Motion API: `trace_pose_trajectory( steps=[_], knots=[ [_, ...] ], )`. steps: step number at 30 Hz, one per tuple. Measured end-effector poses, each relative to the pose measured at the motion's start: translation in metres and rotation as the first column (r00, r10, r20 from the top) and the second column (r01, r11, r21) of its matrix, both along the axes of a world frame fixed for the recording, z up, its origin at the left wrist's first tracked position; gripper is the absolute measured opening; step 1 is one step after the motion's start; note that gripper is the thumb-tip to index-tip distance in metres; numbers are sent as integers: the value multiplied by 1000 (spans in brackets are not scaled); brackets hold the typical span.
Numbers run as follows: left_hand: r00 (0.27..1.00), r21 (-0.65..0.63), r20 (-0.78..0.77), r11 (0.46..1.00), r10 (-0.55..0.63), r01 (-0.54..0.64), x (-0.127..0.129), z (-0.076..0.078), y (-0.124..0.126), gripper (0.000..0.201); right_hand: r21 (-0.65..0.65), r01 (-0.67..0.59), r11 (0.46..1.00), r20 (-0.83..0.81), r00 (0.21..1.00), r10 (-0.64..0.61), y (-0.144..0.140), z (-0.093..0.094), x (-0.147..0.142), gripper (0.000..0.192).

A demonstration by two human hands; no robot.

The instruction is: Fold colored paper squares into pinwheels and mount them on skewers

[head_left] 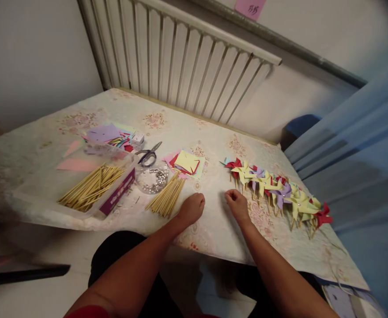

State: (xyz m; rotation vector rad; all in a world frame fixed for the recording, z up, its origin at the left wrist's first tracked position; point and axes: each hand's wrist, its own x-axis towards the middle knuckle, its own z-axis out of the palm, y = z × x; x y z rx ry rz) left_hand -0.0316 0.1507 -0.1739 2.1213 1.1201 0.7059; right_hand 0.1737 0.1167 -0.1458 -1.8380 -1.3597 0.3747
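Pinwheels (276,190) to our right, bundled sticks (169,194) to our left

We have both hands between the two groups, apart from each other, over the flowered cloth (210,234); our left hand (193,207) is curled into a loose fist, our right hand (237,204) is folded inward with thumb near forefinger; nothing shows in either, though we cannot tell whether some tiny piece is hidden inside.

The pinwheels lie in a close, overlapping row just beyond our right hand, probably gathered there to leave the middle free; the bundle fans out beside our left hand, its far ends at the stack of paper squares (187,162), so both seem placed for easy reach; a round dish (152,179) holds small silvery pieces, its wall likely there to stop them scattering; scissors (149,157) lie behind it; farther left, a clear tub (117,194) keeps more sticks together, with a pile of coloured paper (104,132) behind, perhaps set back as spare.
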Motion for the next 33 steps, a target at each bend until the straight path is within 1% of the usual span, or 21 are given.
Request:
trace_pose_trajectory(
  steps=[4,7,10,12,15,18,22,26,33],
  knots=[
    [1000,-48,4,999,-23,23,1,0,6,16,40,-148,988,128,982,142,52,21,-34,12],
    [999,-76,-9,996,-40,39,1,0,8,17,34,-265,964,212,944,252,86,29,-56,9],
    [998,-85,-23,995,-60,58,1,1,9,16,-20,-339,941,310,892,328,116,32,-76,10],
    [997,-88,-30,994,-69,66,1,3,9,16,-61,-366,929,377,853,361,131,30,-87,14],
    [997,-80,-24,994,-75,73,0,4,8,18,-128,-383,915,458,795,397,149,27,-102,26],
    [997,-68,-19,995,-69,67,1,2,8,18,-199,-365,910,507,756,414,160,23,-113,35],
    [997,-82,-20,994,-72,70,2,1,8,19,-269,-314,911,551,726,412,165,20,-122,34],
    [997,-93,-24,993,-76,73,2,2,9,20,-282,-274,919,573,721,390,165,18,-127,29],
    [997,-90,-6,993,-74,73,1,3,7,21,-288,-263,921,579,718,386,166,14,-131,23]
  ],
)
